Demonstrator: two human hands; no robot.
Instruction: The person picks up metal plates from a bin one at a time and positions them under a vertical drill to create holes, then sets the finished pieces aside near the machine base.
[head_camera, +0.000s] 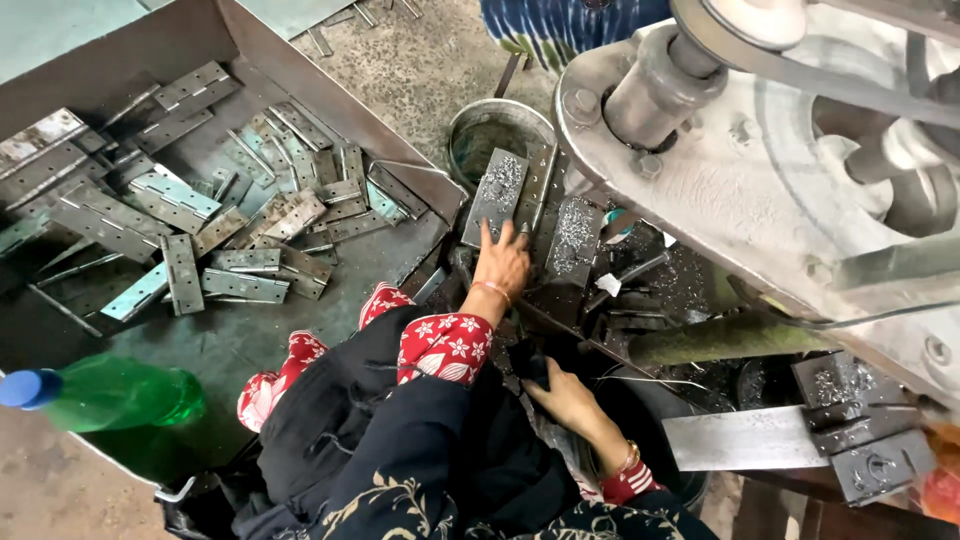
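My left hand (502, 264) reaches forward out of a red flowered sleeve. Its fingers lie spread over the near end of a flat grey metal plate (497, 190) dusted with shiny filings, and seem to hold it. A second plate (572, 235) with filings lies just to its right. My right hand (568, 396), a bangle at the wrist, rests lower down among dark metal pieces (620, 310) beside the machine. Its fingertips touch a dark piece, and its grip is hidden.
A large metal tray (330, 110) at left holds several grey hinges (250, 260). A green plastic bottle (110, 392) with a blue cap lies at its near edge. A round metal tub (470, 120) stands behind the plates. A big grey machine (760, 190) with belt and shaft fills the right. Another person's blue patterned cloth (560, 25) shows at the top.
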